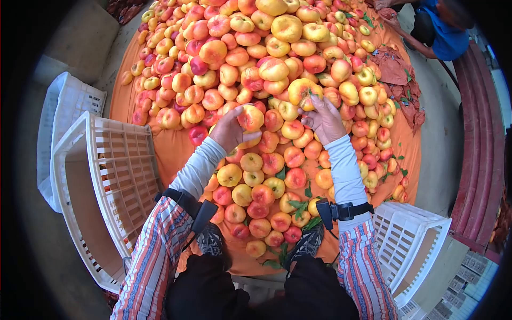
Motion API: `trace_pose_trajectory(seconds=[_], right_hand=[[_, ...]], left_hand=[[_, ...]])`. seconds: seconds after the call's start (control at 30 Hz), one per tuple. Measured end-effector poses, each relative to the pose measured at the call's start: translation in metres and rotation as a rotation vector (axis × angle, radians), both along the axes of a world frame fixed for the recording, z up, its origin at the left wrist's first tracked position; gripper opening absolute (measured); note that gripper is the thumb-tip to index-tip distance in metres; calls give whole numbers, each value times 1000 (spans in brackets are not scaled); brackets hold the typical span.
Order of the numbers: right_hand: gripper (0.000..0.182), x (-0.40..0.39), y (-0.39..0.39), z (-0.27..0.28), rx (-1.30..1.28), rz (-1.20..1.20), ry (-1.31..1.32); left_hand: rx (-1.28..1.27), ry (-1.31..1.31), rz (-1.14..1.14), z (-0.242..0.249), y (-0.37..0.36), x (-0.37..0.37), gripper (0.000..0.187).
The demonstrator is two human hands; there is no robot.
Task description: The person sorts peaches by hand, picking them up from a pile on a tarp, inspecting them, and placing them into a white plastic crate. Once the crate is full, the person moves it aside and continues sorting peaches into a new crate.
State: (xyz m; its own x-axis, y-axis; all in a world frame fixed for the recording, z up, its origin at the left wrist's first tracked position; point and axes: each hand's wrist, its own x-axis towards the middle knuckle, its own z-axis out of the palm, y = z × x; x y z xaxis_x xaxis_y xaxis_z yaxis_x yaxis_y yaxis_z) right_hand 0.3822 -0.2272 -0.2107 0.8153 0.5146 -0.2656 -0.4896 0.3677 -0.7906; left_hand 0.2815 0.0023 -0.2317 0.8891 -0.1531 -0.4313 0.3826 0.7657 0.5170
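Observation:
A large heap of flat red and yellow peaches point(229, 74) covers an orange sheet point(170, 149). My left hand point(228, 131) is closed round a red-yellow peach point(250, 118) at the middle of the heap. To its right, my right hand point(324, 119) has its thumb and fingers on a larger yellow peach point(303, 93), which shows a dark mark on its side. The two hands are apart. Nearer to me, between my forearms, lie more peaches with some green leaves point(300, 206).
White plastic crates stand at the left point(125, 176) and at the lower right point(408, 245). A person in blue point(450, 29) is at the top right, by red mesh bags point(392, 66). Dark red beams point(477, 144) run along the right. My shoes are at the sheet's near edge.

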Motion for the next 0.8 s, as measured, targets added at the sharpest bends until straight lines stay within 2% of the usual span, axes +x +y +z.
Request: trace_pose_trajectory(seconds=[0.1, 0.17, 0.23, 0.27, 0.3, 0.37, 0.4, 0.5, 0.53, 0.63, 0.67, 0.7, 0.8], right_hand=[[32, -8, -1, -2, -20, -7, -20], [32, -10, 0, -10, -58, -6, -47], [32, -18, -3, -2, -6, 38, -7], [33, -24, -3, -1, 21, 23, -9], [33, -27, -3, -1, 47, 30, 40], [33, -31, -4, -3, 95, 36, 142], [33, -32, -5, -5, 72, 37, 149], [32, -32, -4, -12, 117, 48, 133], [32, -32, -4, -13, 138, 51, 171], [31, -35, -5, -13, 221, 68, 240], [31, -35, -7, -16, 236, 78, 234], [32, -37, -7, -18, 275, 68, 254], [33, -39, -7, -17, 330, 45, 264]], left_hand=[[42, 176, 176, -1, 0, 9, 40], [3, 254, 284, -18, 13, 19, 43], [163, 313, 343, -4, 17, 26, 39], [288, 304, 343, -9, 22, 33, 27], [499, 210, 283, -9, 26, 38, 26], [1161, -163, 308, -14, 22, 48, 30], [1510, -213, 192, 2, 19, 49, 45], [1917, -422, 227, 9, 5, 63, 53], [1938, -401, 110, 12, 4, 68, 60], [2058, -278, -58, 18, 5, 83, 61], [2067, -274, -88, 17, 8, 86, 60], [2111, -295, -186, 16, 11, 85, 51], [2059, -255, -226, 17, 7, 77, 50]])
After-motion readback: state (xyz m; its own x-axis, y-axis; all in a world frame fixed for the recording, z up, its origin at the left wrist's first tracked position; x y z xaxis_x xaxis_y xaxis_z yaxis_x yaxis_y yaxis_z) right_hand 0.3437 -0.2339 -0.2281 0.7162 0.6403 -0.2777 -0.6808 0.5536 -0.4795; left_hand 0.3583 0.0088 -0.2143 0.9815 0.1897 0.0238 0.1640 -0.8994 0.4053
